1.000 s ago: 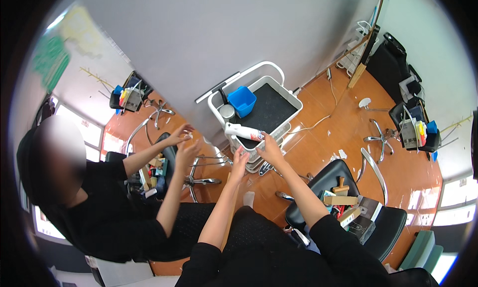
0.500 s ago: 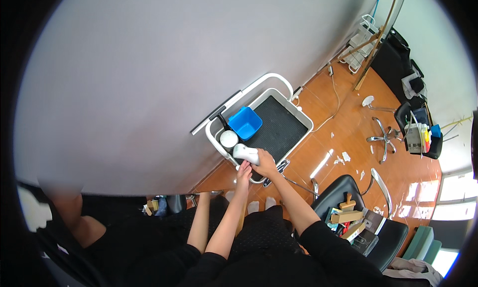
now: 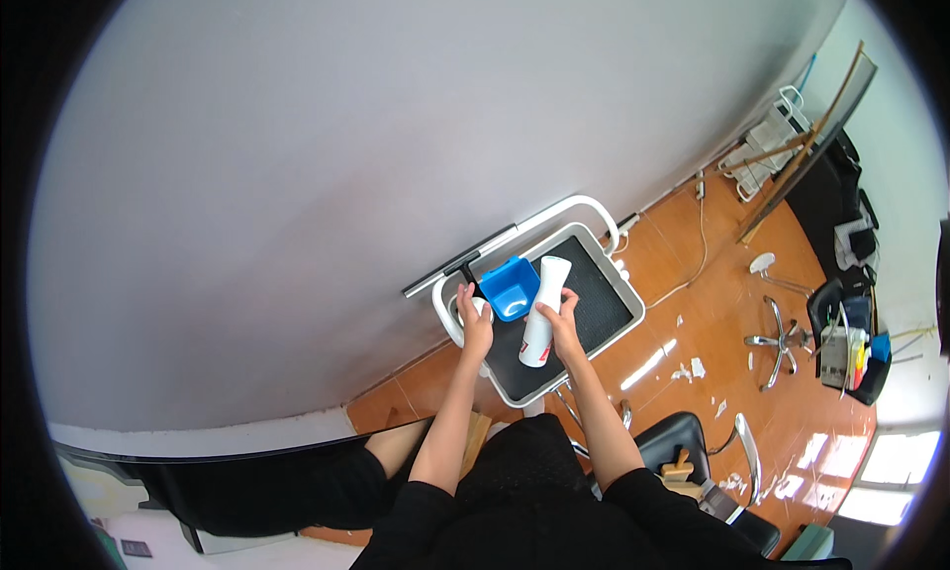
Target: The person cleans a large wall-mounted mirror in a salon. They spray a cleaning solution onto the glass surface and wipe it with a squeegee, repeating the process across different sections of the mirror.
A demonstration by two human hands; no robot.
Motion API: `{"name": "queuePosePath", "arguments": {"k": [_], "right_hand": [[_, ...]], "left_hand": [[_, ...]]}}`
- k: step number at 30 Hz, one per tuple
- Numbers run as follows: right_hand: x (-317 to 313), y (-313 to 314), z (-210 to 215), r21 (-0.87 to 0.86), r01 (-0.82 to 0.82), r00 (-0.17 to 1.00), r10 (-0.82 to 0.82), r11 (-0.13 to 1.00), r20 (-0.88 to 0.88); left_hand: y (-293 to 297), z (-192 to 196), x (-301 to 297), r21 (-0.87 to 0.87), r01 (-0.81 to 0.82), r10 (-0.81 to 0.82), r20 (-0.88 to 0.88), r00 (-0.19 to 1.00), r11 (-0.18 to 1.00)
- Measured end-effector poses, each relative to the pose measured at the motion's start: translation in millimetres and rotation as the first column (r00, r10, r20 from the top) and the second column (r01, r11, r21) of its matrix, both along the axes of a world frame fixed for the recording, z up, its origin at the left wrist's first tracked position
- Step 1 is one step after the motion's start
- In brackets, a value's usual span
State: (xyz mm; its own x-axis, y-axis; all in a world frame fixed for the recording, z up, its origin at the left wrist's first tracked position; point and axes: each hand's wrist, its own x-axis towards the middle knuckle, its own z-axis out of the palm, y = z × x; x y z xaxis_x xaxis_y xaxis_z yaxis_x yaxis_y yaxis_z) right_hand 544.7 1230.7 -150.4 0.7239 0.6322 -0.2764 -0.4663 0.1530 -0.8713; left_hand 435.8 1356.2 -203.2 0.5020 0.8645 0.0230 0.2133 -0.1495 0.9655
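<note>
Grey wall [image 3: 297, 194] fills most of the view, left and top. Orange tiled floor [image 3: 643, 357] to the right, white scraps [image 3: 698, 368] scattered on it. Trolley [image 3: 633, 303] stands against the wall: pale rim, white tube handle on the wall side, dark textured mat [image 3: 594, 313] in the top tray. Black chair [image 3: 671, 435] at lower right, a wooden-handled tool [image 3: 677, 467] and boxes on its seat.

Blue bin [image 3: 512, 293], open-topped, in the tray near the handle. White bottle [image 3: 544, 313] just right of the bin, above the tray, tilted, narrower waist, red marking at the end nearer the wearer; cannot tell whether it touches the mat.

Right hand [image 3: 561, 328] curled round the bottle's middle from the right, thumb across the near face, fingers closed on it. Left hand [image 3: 476, 337] half open at the tray's left end, fingers and thumb apart, up against a small white container [image 3: 483, 310], mostly covered; firmness of hold cannot be told
</note>
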Motion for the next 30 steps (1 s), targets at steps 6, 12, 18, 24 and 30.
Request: {"name": "queuePosePath", "arguments": {"k": [6, 12, 18, 24, 30], "right_hand": [[26, 28, 5, -0.088, -0.172, 0.847, 0.193, 0.981, 0.494], [34, 31, -13, -0.098, -0.197, 0.883, 0.220, 0.976, 0.415], [30, 28, 14, 0.044, -0.095, 0.952, 0.077, 0.995, 0.297], [61, 12, 28, 0.296, 0.012, 0.994, 0.020, 0.955, -0.107], [59, 1, 43, 0.332, 0.365, 0.747, -0.061, 0.870, -0.663]], "left_hand": [[14, -6, 27, -0.138, -0.297, 0.310, 0.085, 0.947, 0.945], [26, 12, 34, 0.085, -0.297, 0.307, -0.156, 0.939, 0.951], [25, 25, 32, 0.295, -0.322, 0.373, -0.137, 0.917, 0.900], [12, 72, 27, 0.414, -0.307, 0.335, 0.003, 0.942, 0.857], [-5, 124, 13, 0.460, -0.245, 0.182, 0.178, 0.967, 0.854]]}}
